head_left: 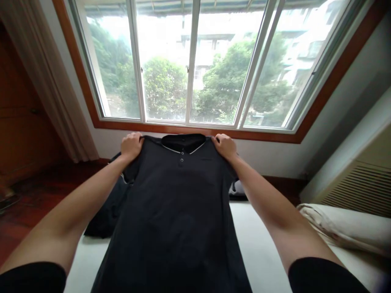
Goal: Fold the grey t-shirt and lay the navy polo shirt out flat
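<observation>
A dark polo shirt (180, 203) is stretched out in front of me, its buttoned collar at the far end and its hem running out of view at the bottom. My left hand (132, 145) grips it at the left shoulder seam, fingers curled over the cloth. At the opposite shoulder, my right hand (225, 145) is closed on the fabric in the same way. Both arms reach straight forward. The short sleeves hang down beneath my hands. Part of the white surface under the shirt is hidden by it.
Dark folded cloth (105, 211) lies on the white surface (259, 244) at left. A grey and black item (238, 190) sits behind my right forearm. Rolled beige fabric (351, 224) rests at right, near a slatted white unit (360, 187). Beyond is a wood-framed window (195, 129).
</observation>
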Action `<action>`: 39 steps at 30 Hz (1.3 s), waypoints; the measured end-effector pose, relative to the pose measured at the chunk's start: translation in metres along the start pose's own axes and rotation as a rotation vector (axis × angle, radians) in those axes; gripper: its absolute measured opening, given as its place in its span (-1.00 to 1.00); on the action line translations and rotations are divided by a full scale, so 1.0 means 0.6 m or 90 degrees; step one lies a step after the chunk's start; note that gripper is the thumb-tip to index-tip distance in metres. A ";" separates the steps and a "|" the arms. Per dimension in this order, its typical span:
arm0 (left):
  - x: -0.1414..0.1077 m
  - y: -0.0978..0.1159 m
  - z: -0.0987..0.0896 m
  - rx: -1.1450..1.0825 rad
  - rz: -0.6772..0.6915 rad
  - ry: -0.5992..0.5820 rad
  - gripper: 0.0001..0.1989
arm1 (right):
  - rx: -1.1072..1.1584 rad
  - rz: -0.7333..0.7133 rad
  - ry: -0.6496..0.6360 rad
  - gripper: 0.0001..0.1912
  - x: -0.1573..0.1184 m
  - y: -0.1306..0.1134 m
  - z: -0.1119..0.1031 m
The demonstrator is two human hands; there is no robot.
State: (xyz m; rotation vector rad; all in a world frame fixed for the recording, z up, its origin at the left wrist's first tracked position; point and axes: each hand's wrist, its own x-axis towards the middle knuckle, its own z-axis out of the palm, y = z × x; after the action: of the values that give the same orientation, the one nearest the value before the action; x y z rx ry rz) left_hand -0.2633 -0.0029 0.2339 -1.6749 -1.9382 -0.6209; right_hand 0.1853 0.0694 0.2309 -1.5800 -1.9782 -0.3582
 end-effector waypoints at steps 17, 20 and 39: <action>-0.194 0.114 0.332 -0.128 0.174 -0.377 -0.44 | 0.106 -0.021 -0.326 -0.51 -0.170 -0.021 0.324; -0.200 0.123 0.338 -0.126 0.171 -0.399 -0.41 | 0.085 -0.001 -0.393 -0.41 -0.185 -0.038 0.341; -0.114 0.133 0.438 -0.104 0.039 -0.493 -0.15 | 0.048 0.039 -0.457 -0.21 -0.109 -0.054 0.439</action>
State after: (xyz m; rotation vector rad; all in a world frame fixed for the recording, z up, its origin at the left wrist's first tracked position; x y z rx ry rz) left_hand -0.1963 0.1222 -0.0106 -2.3011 -2.3657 -0.0901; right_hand 0.0922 0.1509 -0.0127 -1.8815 -2.3999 0.3637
